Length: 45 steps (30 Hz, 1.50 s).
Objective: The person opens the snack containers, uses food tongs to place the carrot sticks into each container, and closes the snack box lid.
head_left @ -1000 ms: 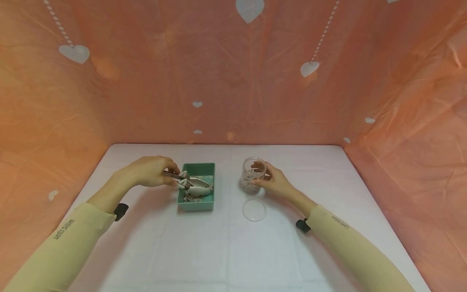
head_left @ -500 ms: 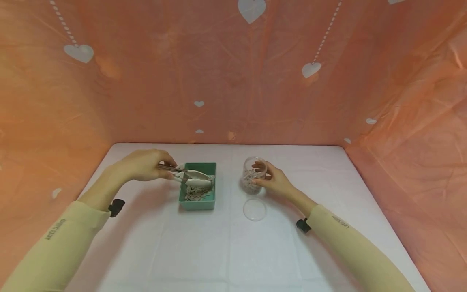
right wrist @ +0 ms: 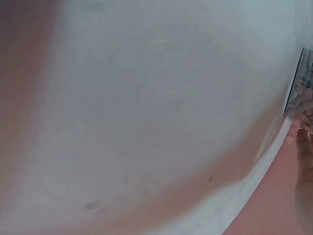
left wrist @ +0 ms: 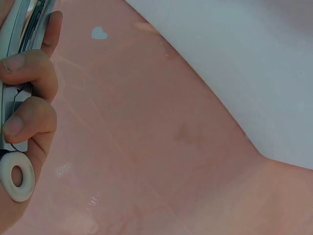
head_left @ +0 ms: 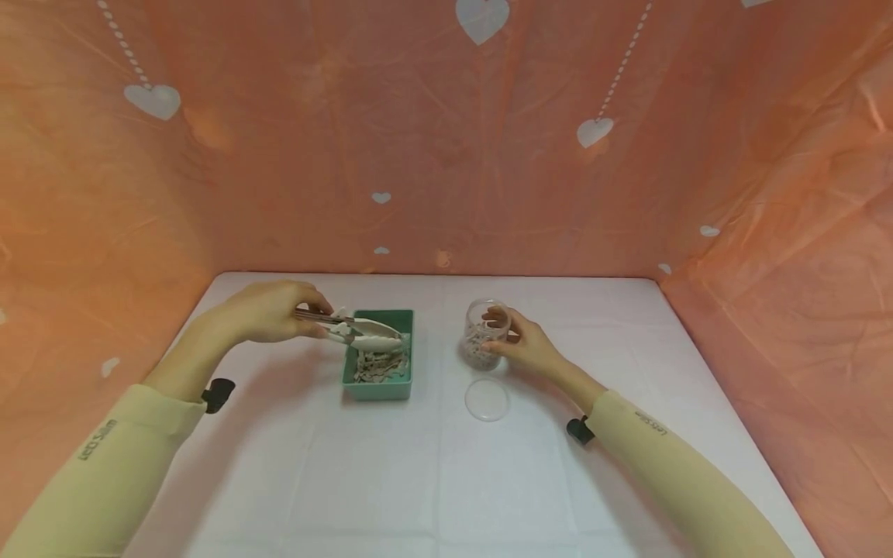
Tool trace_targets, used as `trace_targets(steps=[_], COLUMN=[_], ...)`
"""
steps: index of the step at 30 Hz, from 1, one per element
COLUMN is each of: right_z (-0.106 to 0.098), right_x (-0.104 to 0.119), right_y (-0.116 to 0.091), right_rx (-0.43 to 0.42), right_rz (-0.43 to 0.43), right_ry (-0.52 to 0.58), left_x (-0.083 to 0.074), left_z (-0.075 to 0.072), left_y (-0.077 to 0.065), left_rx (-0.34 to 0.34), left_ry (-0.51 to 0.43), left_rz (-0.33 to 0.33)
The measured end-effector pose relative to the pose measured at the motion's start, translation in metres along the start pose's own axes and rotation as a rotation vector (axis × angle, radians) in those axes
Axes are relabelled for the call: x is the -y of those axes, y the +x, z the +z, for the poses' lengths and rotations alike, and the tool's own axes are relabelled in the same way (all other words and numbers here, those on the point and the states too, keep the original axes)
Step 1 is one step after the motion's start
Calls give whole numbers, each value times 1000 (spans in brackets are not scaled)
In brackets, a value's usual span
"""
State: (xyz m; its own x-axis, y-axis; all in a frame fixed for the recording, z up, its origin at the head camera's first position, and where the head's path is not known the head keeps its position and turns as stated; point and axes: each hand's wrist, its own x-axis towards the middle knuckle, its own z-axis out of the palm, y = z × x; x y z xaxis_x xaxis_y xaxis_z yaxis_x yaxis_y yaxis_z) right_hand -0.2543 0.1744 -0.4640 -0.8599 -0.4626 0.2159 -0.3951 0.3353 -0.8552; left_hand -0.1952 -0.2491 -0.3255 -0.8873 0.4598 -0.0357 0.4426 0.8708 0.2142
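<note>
My left hand (head_left: 282,310) grips a pair of metal tongs (head_left: 324,318) with pale, scoop-like ends. Those ends reach over the green rectangular tray (head_left: 377,392), above a heap of small greyish-brown flakes (head_left: 377,366). A white ring (left wrist: 17,176) at the tongs' handle end shows below my curled fingers in the left wrist view. My right hand (head_left: 526,345) holds a clear jar (head_left: 487,310) upright on the table, fingers round its right side. More of the same flakes (head_left: 481,349) fill the jar's lower part. At the right wrist view's edge, part of the jar (right wrist: 301,93) appears.
A clear round lid (head_left: 487,400) lies flat on the white-covered table (head_left: 446,480), just in front of the jar. Orange cloth (head_left: 418,155) with pale hearts rises behind the table and along both sides.
My left hand has drawn the tongs left and slightly back, uncovering more of the flakes in the tray. My right hand and the jar stay in place.
</note>
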Motion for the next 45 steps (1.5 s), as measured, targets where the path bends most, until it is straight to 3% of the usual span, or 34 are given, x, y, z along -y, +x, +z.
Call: trace_targets(steps=[8,15,21,29,38,45], right_z=[0,0,-1,-1,-1,-2], right_x=[-1,-1,-1,0,0,-4], right_y=[1,0,-1,0,1,0], right_rx=[1,2,7,4,3,8], right_rz=[-12,-9,14,-18,-18,6], right_ry=[-3,2,3,-7,1,-2], left_x=[1,-5,-20,-45,-68,-74], left_z=[-6,-18,-26,-31,-25,-15], left_y=[-2,4,19,44,75,89], left_rx=[-28,-54,-76,-95,-75,-73], left_ry=[-28,-15,1,-50,-80,-89], left_rz=[15,26,40,95,143,177])
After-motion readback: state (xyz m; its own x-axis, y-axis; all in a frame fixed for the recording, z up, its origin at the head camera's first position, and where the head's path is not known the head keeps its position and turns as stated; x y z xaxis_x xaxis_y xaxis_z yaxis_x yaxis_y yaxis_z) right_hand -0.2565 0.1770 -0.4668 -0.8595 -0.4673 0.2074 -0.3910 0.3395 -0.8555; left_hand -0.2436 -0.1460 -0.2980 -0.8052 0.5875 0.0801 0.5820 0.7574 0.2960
